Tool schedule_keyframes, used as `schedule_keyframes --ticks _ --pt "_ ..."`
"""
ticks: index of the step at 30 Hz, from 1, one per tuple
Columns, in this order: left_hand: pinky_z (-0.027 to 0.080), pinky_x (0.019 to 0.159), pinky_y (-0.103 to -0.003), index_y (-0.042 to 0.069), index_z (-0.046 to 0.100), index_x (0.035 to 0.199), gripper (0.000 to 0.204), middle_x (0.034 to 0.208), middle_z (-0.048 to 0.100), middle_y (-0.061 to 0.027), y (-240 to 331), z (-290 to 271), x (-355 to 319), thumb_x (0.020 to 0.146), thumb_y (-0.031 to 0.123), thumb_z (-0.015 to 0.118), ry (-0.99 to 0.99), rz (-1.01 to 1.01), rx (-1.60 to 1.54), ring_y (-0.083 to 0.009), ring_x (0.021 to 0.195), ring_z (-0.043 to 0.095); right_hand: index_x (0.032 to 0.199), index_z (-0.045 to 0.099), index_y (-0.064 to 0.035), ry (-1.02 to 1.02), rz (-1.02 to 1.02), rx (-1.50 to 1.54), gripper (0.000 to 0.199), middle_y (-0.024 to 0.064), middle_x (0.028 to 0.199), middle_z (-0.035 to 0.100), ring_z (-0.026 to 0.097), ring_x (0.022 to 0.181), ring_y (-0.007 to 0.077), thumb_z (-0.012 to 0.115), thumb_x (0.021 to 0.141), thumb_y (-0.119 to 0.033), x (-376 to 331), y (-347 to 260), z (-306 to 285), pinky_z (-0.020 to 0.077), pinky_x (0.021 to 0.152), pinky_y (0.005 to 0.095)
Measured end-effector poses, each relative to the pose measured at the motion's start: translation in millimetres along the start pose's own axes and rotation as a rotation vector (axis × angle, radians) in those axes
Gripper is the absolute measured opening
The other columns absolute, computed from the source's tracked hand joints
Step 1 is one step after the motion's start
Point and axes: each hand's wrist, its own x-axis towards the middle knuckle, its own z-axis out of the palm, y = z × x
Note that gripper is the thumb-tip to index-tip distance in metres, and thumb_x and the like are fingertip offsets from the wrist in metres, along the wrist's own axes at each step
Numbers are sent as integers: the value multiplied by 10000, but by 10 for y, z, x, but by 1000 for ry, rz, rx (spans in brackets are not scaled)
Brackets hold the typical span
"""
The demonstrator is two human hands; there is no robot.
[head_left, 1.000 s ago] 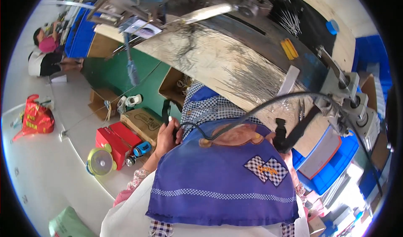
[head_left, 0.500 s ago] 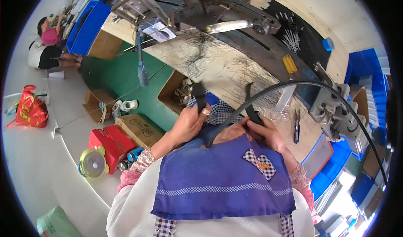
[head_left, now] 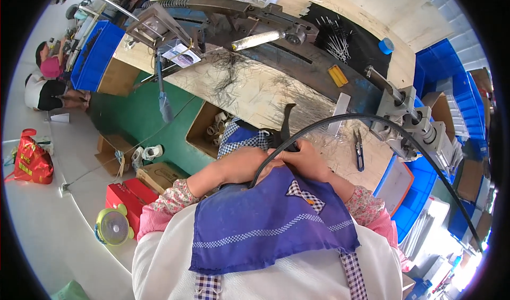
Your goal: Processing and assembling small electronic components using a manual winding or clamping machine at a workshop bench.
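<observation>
A plywood workbench (head_left: 377, 147) crosses the view on a slant, its top strewn with fine loose wires (head_left: 305, 104). A long dark metal machine (head_left: 303, 53) lies along the middle of the workbench; behind it, toward the far edge, is a black mat (head_left: 366, 53) with thin metal rods and a blue tape roll (head_left: 386, 45). A small yellow piece (head_left: 337, 76) rests on the machine. A metal clamping fixture (head_left: 406, 114) stands at the workbench's right end. Off its left part, green floor (head_left: 175, 106) meets grey floor, where two people sit well away.

The black strap (head_left: 287, 122) is at the wearer's waist, above a blue apron (head_left: 255, 231); it is flat and matte, its curved free end standing up beside a dark buckle (head_left: 273, 138). The right hand (head_left: 309, 161) is clamped on the strap. The left hand (head_left: 245, 163) is curled close beside it; its fingertips are hidden, so its grip cannot be told.

The workbench's near edge passes just beyond the hands. A black cable (head_left: 345, 116) arches over the right hand toward the right. Snips (head_left: 359, 151) lie near that edge, and a cardboard box (head_left: 197, 127) of white shoes sits below it, left.
</observation>
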Motion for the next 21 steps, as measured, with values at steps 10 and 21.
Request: schedule_keyframes --ticks 10,21 --pt "429 941 -351 -24 530 1239 575 1281 546 -170 836 -478 -673 988 476 397 -100 354 -690 -256 1182 532 923 653 -16 -102 221 264 203 -4 726 620 523 606 47 709 852 -198 -102 -15 -33 373 516 212" --pt "402 618 -282 80 475 1310 461 858 530 6 832 -723 -218 1015 420 374 848 977 -1621 -103 670 441 862 621 -48 -17 136 320 157 -43 668 539 457 577 43 702 860 -183 -210 214 -33 308 504 220"
